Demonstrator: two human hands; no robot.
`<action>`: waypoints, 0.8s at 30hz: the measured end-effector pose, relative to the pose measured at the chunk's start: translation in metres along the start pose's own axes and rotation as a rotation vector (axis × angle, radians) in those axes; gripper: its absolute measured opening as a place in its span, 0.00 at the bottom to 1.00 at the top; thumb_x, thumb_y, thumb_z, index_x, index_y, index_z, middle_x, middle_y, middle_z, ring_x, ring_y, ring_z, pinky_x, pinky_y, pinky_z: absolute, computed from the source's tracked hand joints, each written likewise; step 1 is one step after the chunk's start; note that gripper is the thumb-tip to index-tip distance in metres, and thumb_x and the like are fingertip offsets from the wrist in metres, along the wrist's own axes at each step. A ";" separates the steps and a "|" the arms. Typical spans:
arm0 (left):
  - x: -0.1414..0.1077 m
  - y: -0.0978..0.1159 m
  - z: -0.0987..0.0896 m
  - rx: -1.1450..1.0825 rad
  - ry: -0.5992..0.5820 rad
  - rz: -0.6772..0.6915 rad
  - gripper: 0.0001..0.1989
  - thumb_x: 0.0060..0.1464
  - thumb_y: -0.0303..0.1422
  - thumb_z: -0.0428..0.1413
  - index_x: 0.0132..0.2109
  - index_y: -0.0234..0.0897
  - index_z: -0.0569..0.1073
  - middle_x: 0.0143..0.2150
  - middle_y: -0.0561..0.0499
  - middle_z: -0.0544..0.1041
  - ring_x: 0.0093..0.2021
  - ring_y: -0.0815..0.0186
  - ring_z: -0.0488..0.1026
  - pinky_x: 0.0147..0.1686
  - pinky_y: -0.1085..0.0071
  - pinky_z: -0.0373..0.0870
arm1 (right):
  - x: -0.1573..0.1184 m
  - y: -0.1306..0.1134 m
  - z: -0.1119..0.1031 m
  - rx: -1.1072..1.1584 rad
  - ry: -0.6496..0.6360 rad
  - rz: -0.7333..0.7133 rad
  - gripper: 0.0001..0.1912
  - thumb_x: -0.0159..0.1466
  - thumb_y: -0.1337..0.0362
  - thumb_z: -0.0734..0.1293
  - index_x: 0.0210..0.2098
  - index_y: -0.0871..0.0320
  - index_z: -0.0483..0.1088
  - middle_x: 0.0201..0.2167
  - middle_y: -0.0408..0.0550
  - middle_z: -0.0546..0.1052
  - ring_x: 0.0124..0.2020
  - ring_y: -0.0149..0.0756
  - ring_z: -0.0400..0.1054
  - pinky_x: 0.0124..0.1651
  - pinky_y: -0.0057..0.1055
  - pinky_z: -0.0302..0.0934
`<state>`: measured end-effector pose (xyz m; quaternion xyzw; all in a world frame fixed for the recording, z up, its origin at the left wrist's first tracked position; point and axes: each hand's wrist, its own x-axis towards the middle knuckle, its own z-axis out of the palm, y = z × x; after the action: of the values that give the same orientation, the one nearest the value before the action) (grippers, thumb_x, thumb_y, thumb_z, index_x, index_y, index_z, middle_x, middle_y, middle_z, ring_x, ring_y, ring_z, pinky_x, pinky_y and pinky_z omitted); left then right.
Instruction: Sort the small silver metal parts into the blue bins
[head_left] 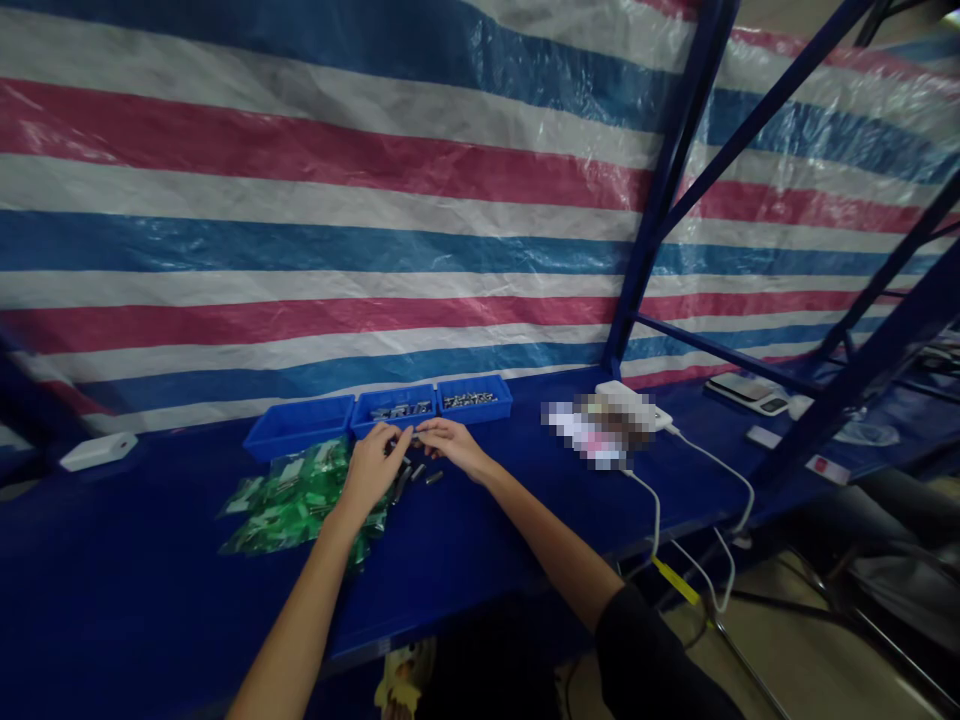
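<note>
Through the head camera I take the middle blue bin [396, 391] as my landmark. Just in front of it, the left hand [371, 465] and the right hand [454, 447] have their fingers bent close together. They are at a small piece, but it is too hidden for me to tell whether either hand grips it. Some loose metal pieces [434, 478] lie on the blue table [465, 540] in front of the bin, near both hands. The green packets [300, 500] lie in front and to its left. The right bin [505, 406], beside my landmark, contains small metal parts [471, 399].
</note>
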<state>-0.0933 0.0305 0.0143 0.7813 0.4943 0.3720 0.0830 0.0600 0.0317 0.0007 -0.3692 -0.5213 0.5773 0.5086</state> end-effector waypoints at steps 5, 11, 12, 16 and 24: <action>-0.001 0.010 -0.002 -0.006 -0.146 0.035 0.21 0.57 0.45 0.42 0.30 0.37 0.72 0.30 0.51 0.70 0.32 0.66 0.68 0.35 0.70 0.61 | 0.003 0.001 -0.004 0.020 0.082 -0.043 0.13 0.49 0.57 0.69 0.31 0.58 0.71 0.21 0.39 0.71 0.21 0.24 0.62 0.29 0.24 0.57; -0.009 0.016 -0.005 0.152 -0.296 0.047 0.19 0.45 0.51 0.54 0.34 0.41 0.74 0.33 0.52 0.73 0.38 0.60 0.68 0.43 0.63 0.58 | 0.014 0.011 -0.017 -0.037 0.267 -0.100 0.14 0.48 0.55 0.69 0.28 0.59 0.71 0.19 0.40 0.71 0.22 0.27 0.63 0.28 0.26 0.58; -0.011 0.015 -0.003 0.165 -0.320 0.058 0.19 0.44 0.51 0.55 0.34 0.42 0.74 0.33 0.52 0.73 0.39 0.60 0.68 0.45 0.61 0.57 | 0.016 0.013 -0.018 -0.055 0.282 -0.108 0.14 0.48 0.55 0.69 0.28 0.59 0.71 0.19 0.41 0.70 0.21 0.27 0.63 0.28 0.26 0.58; -0.015 0.011 0.005 0.206 -0.397 0.095 0.13 0.45 0.45 0.57 0.33 0.40 0.74 0.34 0.51 0.72 0.40 0.59 0.68 0.45 0.60 0.55 | 0.021 0.017 -0.021 -0.131 0.309 -0.115 0.14 0.48 0.56 0.69 0.28 0.61 0.72 0.18 0.42 0.70 0.19 0.27 0.62 0.25 0.26 0.57; -0.013 0.013 0.009 0.152 -0.338 0.104 0.09 0.47 0.40 0.56 0.30 0.39 0.73 0.35 0.50 0.74 0.38 0.61 0.70 0.44 0.63 0.59 | 0.016 0.004 -0.012 -0.079 0.000 -0.232 0.28 0.53 0.58 0.68 0.53 0.51 0.64 0.46 0.48 0.74 0.46 0.37 0.68 0.43 0.32 0.63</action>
<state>-0.0810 0.0155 0.0083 0.8612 0.4589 0.2008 0.0860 0.0672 0.0504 -0.0037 -0.3262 -0.5829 0.4935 0.5569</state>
